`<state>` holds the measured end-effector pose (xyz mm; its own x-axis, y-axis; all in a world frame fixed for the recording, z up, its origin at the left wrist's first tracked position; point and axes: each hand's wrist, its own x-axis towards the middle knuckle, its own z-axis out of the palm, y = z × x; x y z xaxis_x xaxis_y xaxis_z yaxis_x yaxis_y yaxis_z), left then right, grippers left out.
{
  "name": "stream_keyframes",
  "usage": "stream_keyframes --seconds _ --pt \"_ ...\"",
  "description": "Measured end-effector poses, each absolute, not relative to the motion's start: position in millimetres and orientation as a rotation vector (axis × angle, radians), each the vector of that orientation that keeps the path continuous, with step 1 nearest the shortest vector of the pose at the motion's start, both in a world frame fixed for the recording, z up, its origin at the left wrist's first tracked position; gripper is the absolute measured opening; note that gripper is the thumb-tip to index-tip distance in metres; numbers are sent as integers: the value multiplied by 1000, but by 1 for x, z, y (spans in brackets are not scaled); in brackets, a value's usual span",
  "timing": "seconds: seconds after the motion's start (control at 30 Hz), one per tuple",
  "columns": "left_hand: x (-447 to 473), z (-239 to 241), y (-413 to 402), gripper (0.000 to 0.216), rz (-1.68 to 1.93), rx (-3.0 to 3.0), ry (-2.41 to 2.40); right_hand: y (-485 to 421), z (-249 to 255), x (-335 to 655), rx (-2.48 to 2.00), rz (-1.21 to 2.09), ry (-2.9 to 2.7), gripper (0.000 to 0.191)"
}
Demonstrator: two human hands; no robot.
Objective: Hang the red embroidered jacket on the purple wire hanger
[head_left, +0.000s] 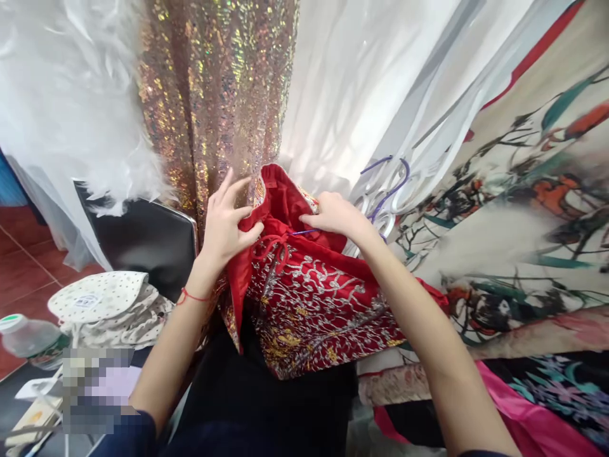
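Note:
A red garment (309, 298) with silver and gold embroidery lies across my lap, its red lining turned up at the top. My left hand (227, 222) pinches the upper left edge of the red fabric between thumb and fingers. My right hand (335, 216) is closed on the fabric's upper right edge, close to a thin purple hanger (386, 190) that sits partly inside the garment. A red lace runs down the embroidered front between the hands.
A gold sequin dress (214, 95) hangs straight ahead, with white feathered and satin garments (361, 82) on either side. Printed fabrics (523, 209) lie at the right. A black chair back (143, 235), a dotted cloth bag (102, 298) and a plastic bottle (31, 339) stand at the left.

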<state>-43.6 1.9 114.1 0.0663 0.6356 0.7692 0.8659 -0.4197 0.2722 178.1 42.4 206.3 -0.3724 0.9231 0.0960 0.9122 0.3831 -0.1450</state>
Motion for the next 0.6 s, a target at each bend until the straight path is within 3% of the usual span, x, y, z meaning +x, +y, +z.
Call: stream_keyframes --seconds 0.23,0.43,0.6 --pt "-28 159 60 17 -1380 -2878 -1407 29 214 202 -1454 115 -2776 11" --pt "-12 152 75 18 -1383 -3311 -1612 4 178 220 -1266 -302 -2439 25" --pt "-10 147 68 17 -1515 -3341 -1524 -38 156 273 -1228 -454 -1868 23"
